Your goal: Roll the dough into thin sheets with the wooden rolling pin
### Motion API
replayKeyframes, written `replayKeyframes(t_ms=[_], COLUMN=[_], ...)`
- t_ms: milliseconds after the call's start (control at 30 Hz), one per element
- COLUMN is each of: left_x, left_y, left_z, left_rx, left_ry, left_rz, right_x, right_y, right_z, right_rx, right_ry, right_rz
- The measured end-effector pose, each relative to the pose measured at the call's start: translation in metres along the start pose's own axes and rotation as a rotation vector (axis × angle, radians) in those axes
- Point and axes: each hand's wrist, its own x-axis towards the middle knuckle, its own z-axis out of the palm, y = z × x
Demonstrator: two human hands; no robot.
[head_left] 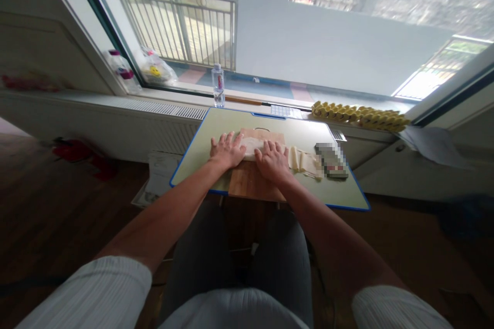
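Observation:
A flat pale sheet of dough (251,148) lies across a wooden cutting board (250,183) on the small table. My left hand (227,151) rests at the dough's left end, palm down, fingers spread. Farther right, my right hand (273,161) presses flat on the dough with its fingers apart, hiding part of it. Beyond that hand, folded or cut strips of dough (304,161) run off the board onto the table top. Neither hand grips anything.
The light-green table (200,151) has a blue edge. A blurred-out flat dark object (332,160), perhaps a phone, lies at its right. Behind stand a clear bottle (218,87) and yellow egg trays (358,115) on the window sill. A radiator (170,109) is at the left.

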Motion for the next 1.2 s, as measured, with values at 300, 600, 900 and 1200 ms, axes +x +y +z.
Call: replayKeyframes(t_ms=[300,600,900,1200], left_x=[0.03,0.051,0.005,-0.038], left_y=[-0.003,-0.004,0.0,-0.022], left_z=[-0.001,0.0,0.006,0.003], left_rx=[-0.041,-0.063,-0.05,-0.121], left_ry=[0.006,-0.003,0.078,0.157], left_rz=[0.026,0.039,0.023,0.161], right_x=[0.033,0.055,0.005,-0.028], right_y=[0.007,0.013,0.001,0.001], right_z=[0.007,0.014,0.011,0.013], right_rx=[0.027,0.049,0.01,0.038], right_ry=[0.007,-0.013,0.059,0.082], right_rz=[0.028,0.043,0.035,0.123])
